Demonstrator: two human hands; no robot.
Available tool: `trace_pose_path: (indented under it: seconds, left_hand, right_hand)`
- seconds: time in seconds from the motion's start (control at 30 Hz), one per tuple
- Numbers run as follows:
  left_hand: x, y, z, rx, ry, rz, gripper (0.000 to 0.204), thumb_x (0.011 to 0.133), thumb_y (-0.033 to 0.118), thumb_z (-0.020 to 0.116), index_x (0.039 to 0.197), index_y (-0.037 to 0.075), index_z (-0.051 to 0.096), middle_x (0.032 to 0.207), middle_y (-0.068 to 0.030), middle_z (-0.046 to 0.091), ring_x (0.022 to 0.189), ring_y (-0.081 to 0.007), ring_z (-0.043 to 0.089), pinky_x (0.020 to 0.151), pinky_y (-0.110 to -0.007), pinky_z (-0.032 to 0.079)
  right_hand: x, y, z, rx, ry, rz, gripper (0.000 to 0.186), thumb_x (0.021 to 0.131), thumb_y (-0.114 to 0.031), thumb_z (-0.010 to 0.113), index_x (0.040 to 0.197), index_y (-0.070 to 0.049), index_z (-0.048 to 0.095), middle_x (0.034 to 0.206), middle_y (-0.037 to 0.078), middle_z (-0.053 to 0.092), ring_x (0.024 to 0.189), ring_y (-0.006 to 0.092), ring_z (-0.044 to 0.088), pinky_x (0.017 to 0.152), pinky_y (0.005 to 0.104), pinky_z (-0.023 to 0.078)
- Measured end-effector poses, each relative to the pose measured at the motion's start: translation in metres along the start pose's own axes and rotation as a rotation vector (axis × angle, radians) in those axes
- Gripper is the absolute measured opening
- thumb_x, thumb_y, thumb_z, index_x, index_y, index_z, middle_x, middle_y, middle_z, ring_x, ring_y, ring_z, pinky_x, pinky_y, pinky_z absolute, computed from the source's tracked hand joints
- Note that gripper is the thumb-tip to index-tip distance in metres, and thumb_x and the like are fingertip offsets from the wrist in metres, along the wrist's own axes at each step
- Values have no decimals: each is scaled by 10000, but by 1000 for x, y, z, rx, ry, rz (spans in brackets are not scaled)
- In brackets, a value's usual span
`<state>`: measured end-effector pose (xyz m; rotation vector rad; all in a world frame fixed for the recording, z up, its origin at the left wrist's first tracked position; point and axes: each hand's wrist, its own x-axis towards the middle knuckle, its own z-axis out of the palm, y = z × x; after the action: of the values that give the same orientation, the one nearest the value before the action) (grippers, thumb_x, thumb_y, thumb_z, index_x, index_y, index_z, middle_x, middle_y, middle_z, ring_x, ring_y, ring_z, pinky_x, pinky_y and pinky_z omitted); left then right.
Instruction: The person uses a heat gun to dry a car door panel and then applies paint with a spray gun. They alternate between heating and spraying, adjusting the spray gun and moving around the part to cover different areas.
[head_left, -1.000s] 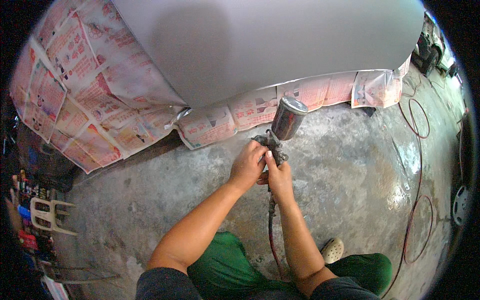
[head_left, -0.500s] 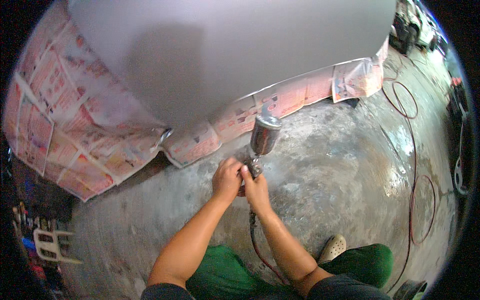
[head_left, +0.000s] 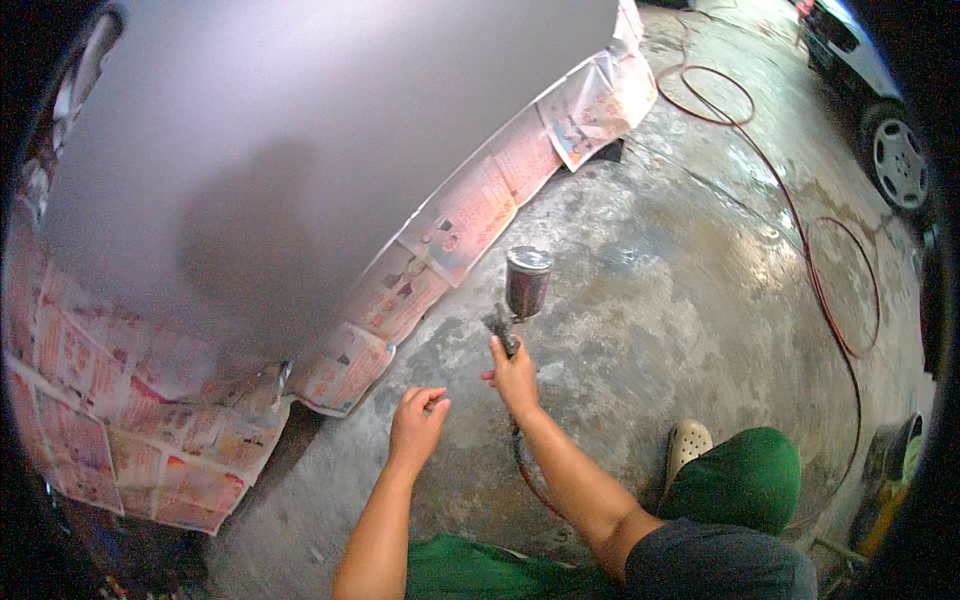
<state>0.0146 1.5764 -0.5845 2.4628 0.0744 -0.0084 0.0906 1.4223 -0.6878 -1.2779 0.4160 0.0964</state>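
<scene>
My right hand (head_left: 515,378) is wrapped round the handle of a paint spray gun (head_left: 502,325), whose dark cup with a silvery lid (head_left: 528,280) stands on top. A hose (head_left: 530,480) runs down from the gun beside my forearm. To the left, apart from the gun, my left hand (head_left: 418,428) is loosely closed, fingers curled toward the thumb, with nothing visible in it. A large smooth grey panel (head_left: 330,130) fills the upper left, edged with masking newspaper (head_left: 470,215).
More newspaper (head_left: 150,440) hangs at the lower left. A reddish hose (head_left: 800,230) loops over the concrete floor (head_left: 640,330) on the right. A car wheel (head_left: 897,157) stands at the far right. My foot in a beige clog (head_left: 688,445) is near the right knee.
My left hand has come off the spray gun and moved left and down. The right hand keeps its grip. The view has turned right, bringing the car wheel in.
</scene>
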Motion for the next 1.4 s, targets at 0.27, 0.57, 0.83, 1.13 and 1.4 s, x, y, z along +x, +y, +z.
trace_pose_path:
  seconds: [0.27,0.57,0.83,1.13,1.4]
  left_hand:
    - [-5,-13,6,-30,-172,-21,344,884,223,683,1169,30,661,1052,-108,660,941,-196,628,834,-331,502]
    - [-1,-45,30,-56,-686,-345,566,914,360,667,1350,26,528,1228,-135,626,1063,-220,604,896,-337,488]
    - [4,-42,33,-53,-674,-318,608,924,378,654,1387,21,486,1286,-149,600,1145,-239,585,960,-343,464]
    - [11,-57,52,59,-728,-277,611,912,402,656,1349,-1,517,1258,-196,608,1148,-278,597,966,-367,467]
    - [-61,-42,119,177,-843,-341,520,932,358,607,1304,-2,552,1210,-238,613,1109,-368,598,944,-427,479]
  right_hand:
    - [67,34,-91,-130,273,-72,556,940,-382,631,1406,-114,489,1049,171,688,580,219,686,570,338,537]
    - [66,36,-104,-100,381,29,561,940,-392,630,1383,-75,495,998,125,692,567,216,688,540,321,521]
    - [66,39,-104,-7,297,74,550,943,-341,630,1420,-115,478,981,150,695,631,229,705,567,332,575]
    - [44,32,-85,-21,267,110,571,951,-334,628,1437,-94,447,921,130,690,577,180,670,538,318,504]
    - [-77,-52,-85,-14,88,254,549,956,-255,646,1429,-64,442,984,63,662,620,141,650,554,273,508]
